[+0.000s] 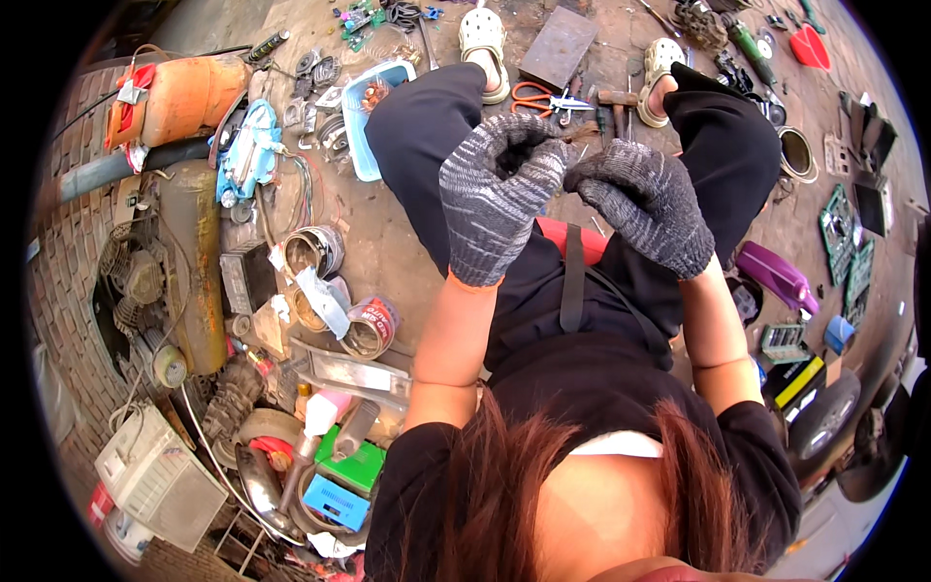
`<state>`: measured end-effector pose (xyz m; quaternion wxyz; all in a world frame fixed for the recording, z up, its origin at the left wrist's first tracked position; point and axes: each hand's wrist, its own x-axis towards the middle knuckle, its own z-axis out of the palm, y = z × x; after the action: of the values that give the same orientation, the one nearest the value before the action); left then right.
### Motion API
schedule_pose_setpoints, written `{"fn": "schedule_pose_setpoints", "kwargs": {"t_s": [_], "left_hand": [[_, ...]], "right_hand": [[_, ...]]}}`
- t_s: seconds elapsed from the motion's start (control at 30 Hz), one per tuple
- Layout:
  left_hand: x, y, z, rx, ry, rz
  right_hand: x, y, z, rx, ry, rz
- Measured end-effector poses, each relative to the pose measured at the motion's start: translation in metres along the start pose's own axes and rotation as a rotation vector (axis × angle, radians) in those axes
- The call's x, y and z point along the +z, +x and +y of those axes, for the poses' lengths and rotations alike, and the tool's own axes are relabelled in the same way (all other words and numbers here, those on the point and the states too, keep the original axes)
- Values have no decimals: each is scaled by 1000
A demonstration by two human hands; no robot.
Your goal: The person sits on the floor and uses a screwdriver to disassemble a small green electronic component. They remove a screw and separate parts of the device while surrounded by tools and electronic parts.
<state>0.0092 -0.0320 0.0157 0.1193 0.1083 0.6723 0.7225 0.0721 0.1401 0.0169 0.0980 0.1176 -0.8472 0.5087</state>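
Both my hands wear grey knitted gloves and meet in front of me, above the ground between my knees. My left hand (pixel 499 199) is curled, its fingertips pinched together. Close against it, my right hand (pixel 652 206) is closed too, fingers bent toward the left thumb. A small brownish, stringy bit shows near the left fingertips, too small and covered to name. Just beyond the hands lie orange-handled scissors (pixel 533 99) and a hammer (pixel 618 98) with a wooden part. A flat metal block (pixel 561 47) rests farther off, between my feet.
To the left stand a light-blue basin (pixel 357 145) with coppery pieces, an orange gas cylinder (pixel 194 95) and several open cans (pixel 369 330). Right of me lie a purple plastic part (pixel 776 274), green circuit boards (pixel 836 221) and a red container (pixel 809 47).
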Motion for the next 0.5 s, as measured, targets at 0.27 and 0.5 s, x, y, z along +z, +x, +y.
{"fn": "schedule_pose_setpoints", "kwargs": {"t_s": [0.27, 0.5], "left_hand": [[-2, -3, -2, 65, 120, -171], [-2, -1, 1, 73, 63, 60]], "right_hand": [[-22, 14, 6, 120, -169, 160], [-7, -1, -4, 62, -169, -116]]}}
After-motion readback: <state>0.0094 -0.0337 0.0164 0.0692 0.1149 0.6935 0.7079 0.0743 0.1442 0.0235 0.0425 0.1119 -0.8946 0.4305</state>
